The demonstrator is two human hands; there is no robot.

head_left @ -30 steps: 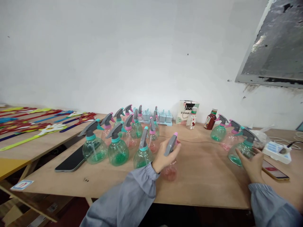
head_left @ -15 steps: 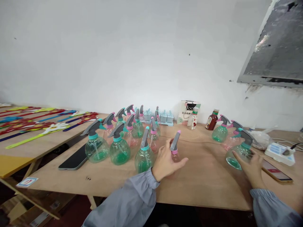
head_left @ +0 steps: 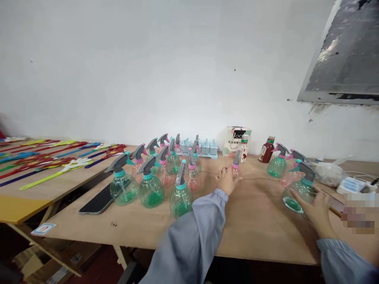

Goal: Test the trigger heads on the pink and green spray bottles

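My left hand (head_left: 227, 180) reaches over the middle of the table, its fingers and thumb around a pink spray bottle (head_left: 236, 170) with a grey trigger head. Most of that bottle's body is hidden by the hand. My right hand (head_left: 318, 209) grips a green spray bottle (head_left: 298, 190) with a turquoise collar; the bottle tilts, so its base shows. Left of my left forearm stands another green spray bottle (head_left: 180, 200). Several more green and pink ones, including a green bottle (head_left: 151, 191), form a group there. Behind my right hand are another green spray bottle (head_left: 276, 166) and a pink one (head_left: 288, 177).
A black phone (head_left: 96, 199) lies on the wooden table (head_left: 257, 232) at left. Along the back are light-blue moulds (head_left: 209, 148), a printed box (head_left: 232, 144), a small white bottle (head_left: 243, 150) and a brown sauce bottle (head_left: 266, 150). Colourful hand-shaped sticks (head_left: 59, 169) cover the left table.
My left hand has moved away from me and to the right, and the pink spray bottle has moved with it. My right hand stays on its green bottle.
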